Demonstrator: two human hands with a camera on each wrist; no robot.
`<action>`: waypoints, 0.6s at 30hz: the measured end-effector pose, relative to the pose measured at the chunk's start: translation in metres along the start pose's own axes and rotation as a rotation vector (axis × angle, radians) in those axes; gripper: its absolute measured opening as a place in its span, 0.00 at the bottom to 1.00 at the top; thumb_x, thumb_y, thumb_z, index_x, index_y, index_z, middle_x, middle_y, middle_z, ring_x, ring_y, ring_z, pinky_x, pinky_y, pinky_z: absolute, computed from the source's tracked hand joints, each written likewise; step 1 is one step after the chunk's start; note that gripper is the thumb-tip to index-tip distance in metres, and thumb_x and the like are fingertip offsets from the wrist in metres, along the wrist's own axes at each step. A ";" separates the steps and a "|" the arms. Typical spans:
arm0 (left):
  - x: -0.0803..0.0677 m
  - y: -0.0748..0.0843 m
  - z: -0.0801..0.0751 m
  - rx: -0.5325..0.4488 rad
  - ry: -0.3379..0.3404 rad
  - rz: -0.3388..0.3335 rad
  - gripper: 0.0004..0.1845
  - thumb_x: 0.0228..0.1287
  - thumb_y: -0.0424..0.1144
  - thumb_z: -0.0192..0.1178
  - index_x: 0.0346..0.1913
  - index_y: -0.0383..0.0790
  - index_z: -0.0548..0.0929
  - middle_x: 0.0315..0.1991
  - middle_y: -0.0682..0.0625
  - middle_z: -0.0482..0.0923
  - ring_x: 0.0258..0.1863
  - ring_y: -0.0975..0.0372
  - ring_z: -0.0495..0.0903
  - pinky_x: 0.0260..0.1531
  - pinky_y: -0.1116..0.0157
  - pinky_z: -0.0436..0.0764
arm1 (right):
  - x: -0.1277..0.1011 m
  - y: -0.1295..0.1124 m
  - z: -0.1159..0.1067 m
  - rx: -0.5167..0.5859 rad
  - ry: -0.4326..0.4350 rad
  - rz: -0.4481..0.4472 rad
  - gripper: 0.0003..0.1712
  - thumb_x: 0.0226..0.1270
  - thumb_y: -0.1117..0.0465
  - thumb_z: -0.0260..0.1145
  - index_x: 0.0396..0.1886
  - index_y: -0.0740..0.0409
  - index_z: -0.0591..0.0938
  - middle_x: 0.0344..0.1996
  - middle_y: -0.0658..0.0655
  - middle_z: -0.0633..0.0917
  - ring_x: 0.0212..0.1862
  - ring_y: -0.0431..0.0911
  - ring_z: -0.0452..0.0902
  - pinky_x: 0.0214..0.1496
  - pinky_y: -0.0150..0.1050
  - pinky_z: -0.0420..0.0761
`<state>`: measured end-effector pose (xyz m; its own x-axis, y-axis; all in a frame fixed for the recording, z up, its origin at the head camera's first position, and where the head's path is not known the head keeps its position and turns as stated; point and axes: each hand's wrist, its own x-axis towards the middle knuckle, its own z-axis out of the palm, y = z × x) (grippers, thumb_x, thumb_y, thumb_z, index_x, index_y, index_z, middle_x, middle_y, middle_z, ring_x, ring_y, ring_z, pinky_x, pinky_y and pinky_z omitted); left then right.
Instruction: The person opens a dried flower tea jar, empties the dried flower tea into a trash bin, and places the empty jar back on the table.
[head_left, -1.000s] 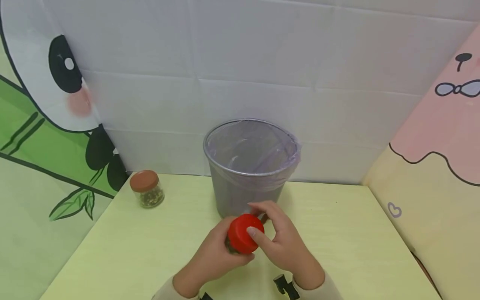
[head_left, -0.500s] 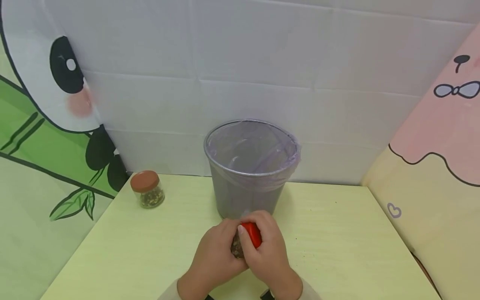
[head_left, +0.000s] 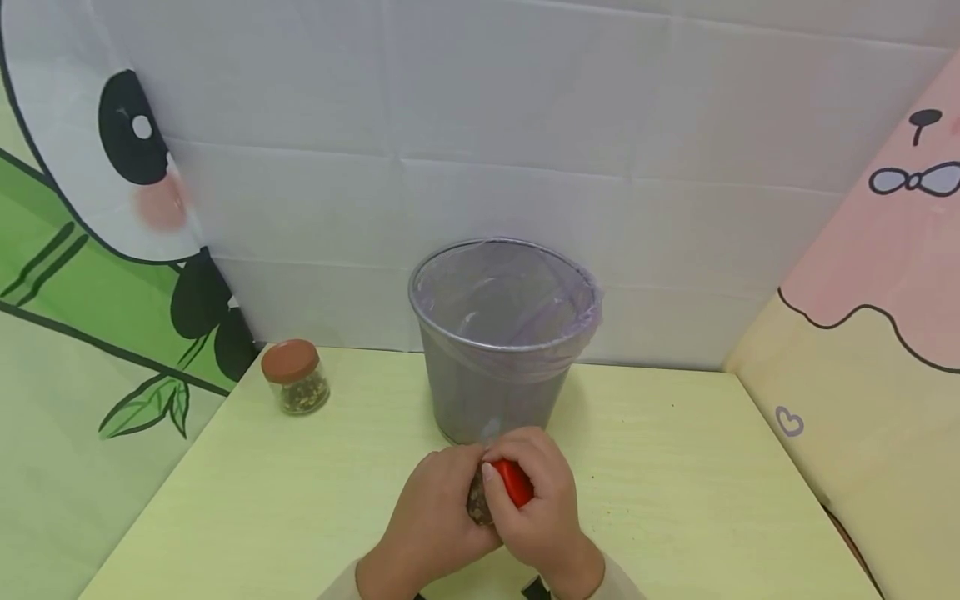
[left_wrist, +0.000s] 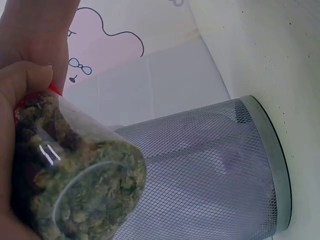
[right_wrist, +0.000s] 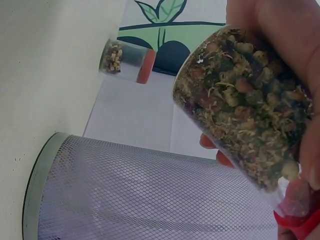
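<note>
Hands meet low in my head view, close together above the near middle of the table (head_left: 675,492). The left hand (head_left: 435,512) is wrapped around a clear jar (head_left: 478,500), fingers curled along its side. The right hand (head_left: 538,512) curls over the red lid (head_left: 516,482) at the jar's mouth, thumb bent across it. From where I sit I can't tell whether that lid is tight or loose. Held tilted, the jar points its lid to the right, and its round base faces me in the left wrist view. Dried plant bits (right_wrist: 235,95), brown, green and yellowish, fill most of it. Pale sleeves (head_left: 341,586) show at the wrists, with a black piece (head_left: 536,589) beside the right one.

Just beyond the hands I have a grey mesh bin (head_left: 480,400), upright, lined with a thin purplish bag (head_left: 588,312) that folds over the rim. Well off to the left, near the table's back corner, a second jar (head_left: 302,393) stands upright, a brownish-orange cap (head_left: 290,360) on it and dried bits in its lower part. Some dark specks dot the tabletop. Behind it all I see a creased white sheet (head_left: 450,125), flanked by cartoon-printed panels (head_left: 892,242).
</note>
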<state>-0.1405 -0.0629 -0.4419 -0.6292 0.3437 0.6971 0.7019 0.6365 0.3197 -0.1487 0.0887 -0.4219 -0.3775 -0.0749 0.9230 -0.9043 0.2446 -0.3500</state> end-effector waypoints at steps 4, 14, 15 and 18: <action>0.000 -0.003 0.000 -0.095 -0.031 0.032 0.23 0.48 0.46 0.75 0.49 0.48 0.80 0.36 0.62 0.79 0.31 0.68 0.78 0.35 0.69 0.81 | 0.004 0.001 -0.001 0.021 0.000 -0.106 0.02 0.65 0.67 0.67 0.33 0.60 0.83 0.34 0.57 0.83 0.38 0.49 0.79 0.43 0.37 0.80; 0.002 -0.015 -0.002 -0.153 -0.083 0.072 0.26 0.46 0.46 0.76 0.51 0.50 0.80 0.39 0.62 0.81 0.35 0.69 0.80 0.40 0.70 0.82 | 0.006 0.010 -0.003 0.034 -0.069 -0.222 0.06 0.70 0.63 0.64 0.35 0.62 0.83 0.36 0.59 0.84 0.39 0.51 0.80 0.44 0.40 0.81; 0.002 -0.015 -0.002 -0.145 -0.080 0.071 0.25 0.46 0.45 0.75 0.50 0.50 0.80 0.38 0.62 0.81 0.34 0.69 0.80 0.39 0.70 0.82 | 0.005 0.011 -0.003 0.027 -0.081 -0.194 0.07 0.71 0.62 0.64 0.37 0.62 0.83 0.38 0.59 0.84 0.40 0.51 0.80 0.46 0.40 0.81; 0.002 -0.017 -0.002 -0.115 -0.066 0.059 0.24 0.45 0.45 0.76 0.47 0.49 0.80 0.36 0.62 0.80 0.32 0.69 0.80 0.37 0.69 0.82 | -0.001 0.013 -0.004 -0.004 -0.109 -0.102 0.07 0.70 0.62 0.65 0.42 0.62 0.84 0.41 0.58 0.84 0.44 0.51 0.80 0.48 0.40 0.81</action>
<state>-0.1526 -0.0741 -0.4447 -0.6038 0.4250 0.6744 0.7695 0.5317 0.3538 -0.1589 0.0954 -0.4268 -0.3031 -0.2044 0.9308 -0.9383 0.2346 -0.2541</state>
